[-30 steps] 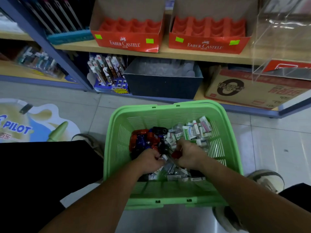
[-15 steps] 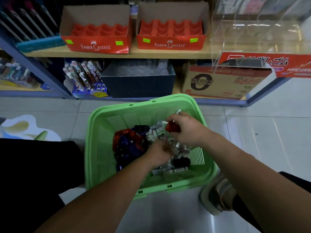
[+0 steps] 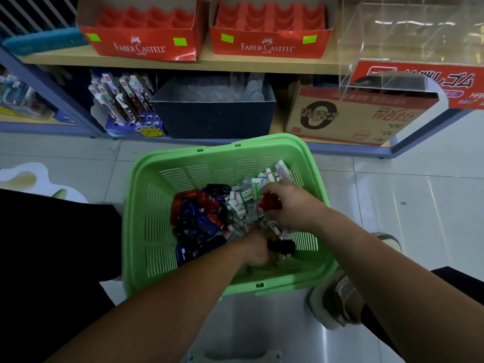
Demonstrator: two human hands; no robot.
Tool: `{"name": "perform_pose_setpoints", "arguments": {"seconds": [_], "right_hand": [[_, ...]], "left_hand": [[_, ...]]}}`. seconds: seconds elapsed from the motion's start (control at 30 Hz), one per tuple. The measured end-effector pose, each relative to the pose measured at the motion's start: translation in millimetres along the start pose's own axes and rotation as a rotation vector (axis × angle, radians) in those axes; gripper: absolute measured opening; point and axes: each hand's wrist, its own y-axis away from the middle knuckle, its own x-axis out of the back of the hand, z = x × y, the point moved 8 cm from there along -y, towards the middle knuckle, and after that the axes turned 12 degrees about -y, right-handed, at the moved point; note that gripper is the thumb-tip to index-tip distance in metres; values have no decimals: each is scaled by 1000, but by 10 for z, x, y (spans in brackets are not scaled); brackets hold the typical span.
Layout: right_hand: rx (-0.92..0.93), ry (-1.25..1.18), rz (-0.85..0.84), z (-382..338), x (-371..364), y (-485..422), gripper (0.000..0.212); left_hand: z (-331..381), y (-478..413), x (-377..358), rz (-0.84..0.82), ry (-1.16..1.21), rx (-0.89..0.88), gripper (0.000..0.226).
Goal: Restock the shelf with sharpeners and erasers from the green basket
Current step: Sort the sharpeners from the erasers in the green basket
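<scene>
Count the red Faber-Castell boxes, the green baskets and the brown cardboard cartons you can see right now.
Red Faber-Castell boxes: 2
Green basket: 1
Brown cardboard carton: 1
Total: 4

"faber-castell" stands in white on the left red box (image 3: pixel 141 48) and the right red box (image 3: pixel 267 47) on the shelf (image 3: pixel 199 62). the cardboard carton (image 3: pixel 340 119) below shows a big "0" – upside down – with small "10", "16", "50". the red sign (image 3: pixel 419 79) ends in "ゴム".
</scene>
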Motion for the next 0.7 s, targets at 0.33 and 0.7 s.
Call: {"name": "perform_pose_setpoints", "arguments": {"seconds": [0.33,0.7], "right_hand": [[-40,-28,-7,21,-48,-89,51],[-66,62,-175,-310,-739,-309,38]], "left_hand": [[-206,293,221,-14,500,160,21],[-1438,1069,1256,466,353,534,10]]}}
